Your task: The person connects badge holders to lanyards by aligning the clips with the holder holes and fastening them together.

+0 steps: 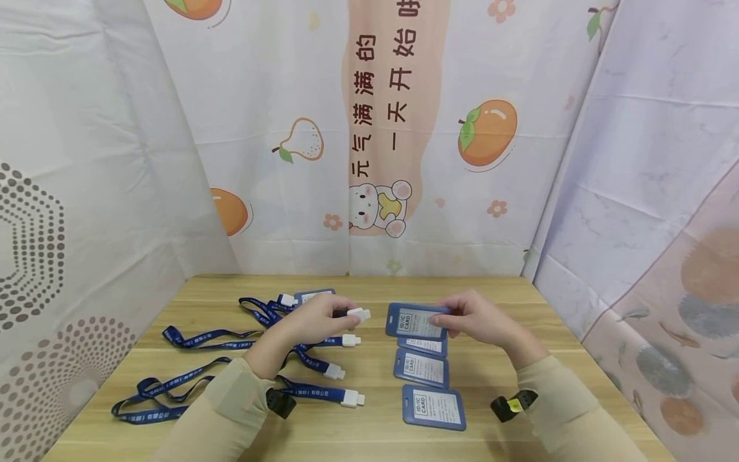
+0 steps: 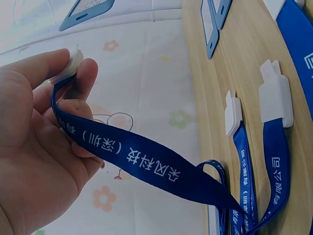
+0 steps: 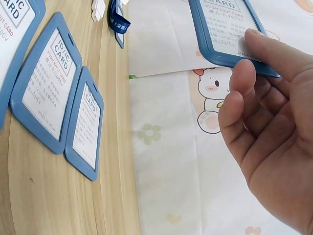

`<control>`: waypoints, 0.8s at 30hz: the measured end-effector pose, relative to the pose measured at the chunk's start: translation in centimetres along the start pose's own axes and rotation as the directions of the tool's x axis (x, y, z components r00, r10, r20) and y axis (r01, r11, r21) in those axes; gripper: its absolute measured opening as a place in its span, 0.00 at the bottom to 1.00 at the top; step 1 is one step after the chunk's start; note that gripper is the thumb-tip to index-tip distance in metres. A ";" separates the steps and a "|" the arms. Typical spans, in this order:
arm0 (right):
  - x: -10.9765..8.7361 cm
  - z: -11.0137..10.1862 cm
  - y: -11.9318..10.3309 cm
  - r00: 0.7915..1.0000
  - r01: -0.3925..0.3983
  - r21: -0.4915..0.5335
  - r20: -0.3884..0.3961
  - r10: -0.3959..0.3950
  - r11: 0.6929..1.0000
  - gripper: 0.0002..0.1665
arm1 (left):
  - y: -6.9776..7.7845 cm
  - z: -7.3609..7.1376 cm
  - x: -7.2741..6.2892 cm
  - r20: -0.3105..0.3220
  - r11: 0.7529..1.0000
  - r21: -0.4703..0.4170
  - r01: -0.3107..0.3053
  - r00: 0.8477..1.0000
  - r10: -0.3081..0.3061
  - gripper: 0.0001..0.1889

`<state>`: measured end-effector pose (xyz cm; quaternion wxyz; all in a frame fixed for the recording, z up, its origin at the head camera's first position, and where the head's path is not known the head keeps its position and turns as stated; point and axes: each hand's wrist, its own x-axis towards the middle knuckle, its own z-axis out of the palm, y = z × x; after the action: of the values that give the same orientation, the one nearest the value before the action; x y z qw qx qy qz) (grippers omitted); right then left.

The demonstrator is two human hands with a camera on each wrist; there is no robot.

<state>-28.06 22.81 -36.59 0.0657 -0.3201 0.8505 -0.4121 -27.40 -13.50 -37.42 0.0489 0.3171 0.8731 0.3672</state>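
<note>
My left hand (image 1: pixel 323 317) pinches the white plastic clip (image 2: pixel 72 66) of a blue lanyard (image 2: pixel 132 154), whose printed strap hangs down toward the table in the left wrist view. Across from it, my right hand (image 1: pixel 470 316) holds a blue ID card holder (image 1: pixel 412 321) by its right end, thumb on the front face. That card holder is raised above the table, its slotted end toward the lanyard clip. A gap separates the clip from the holder. Below the held one, several card holders (image 1: pixel 433 407) lie in a column on the table.
Several blue lanyards (image 1: pixel 317 391) with white clips lie on the left of the wooden table (image 1: pixel 369 443). Another card holder (image 1: pixel 314 295) lies at the back, partly behind my left hand. A printed curtain (image 1: pixel 260 212) hangs at the table's far edge.
</note>
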 end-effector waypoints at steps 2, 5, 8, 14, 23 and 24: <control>0.1 0.0 0.0 1.000 0.000 -0.004 0.001 0.000 1.000 0.07 | 0.0 0.0 0.1 0.000 1.000 0.007 -0.008 1.000 0.008 0.07; 0.2 0.1 0.1 1.000 0.000 -0.011 0.007 0.000 1.000 0.07 | 0.1 0.1 0.2 0.003 1.000 0.014 -0.017 1.000 0.017 0.07; 0.3 0.2 0.0 1.000 0.003 -0.007 0.014 -0.003 1.000 0.07 | 0.1 0.2 0.2 0.006 1.000 0.011 -0.025 1.000 0.025 0.07; 0.5 0.3 -0.1 1.000 0.003 0.018 0.027 -0.004 1.000 0.07 | 0.2 0.3 0.2 0.015 1.000 -0.004 -0.026 1.000 0.026 0.07; 0.6 0.6 -0.3 0.999 -0.008 0.046 0.035 0.007 0.999 0.07 | 0.6 0.5 0.2 0.025 0.999 -0.034 -0.040 0.999 0.041 0.07; 0.6 0.7 -0.3 0.999 -0.008 0.042 0.035 0.006 0.999 0.07 | 0.6 0.5 0.2 0.026 0.998 -0.038 -0.042 0.999 0.043 0.07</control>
<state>-28.17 21.86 -36.72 0.0884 -0.3227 0.8414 -0.4243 -27.08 -12.72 -37.33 0.0588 0.3398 0.8582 0.3802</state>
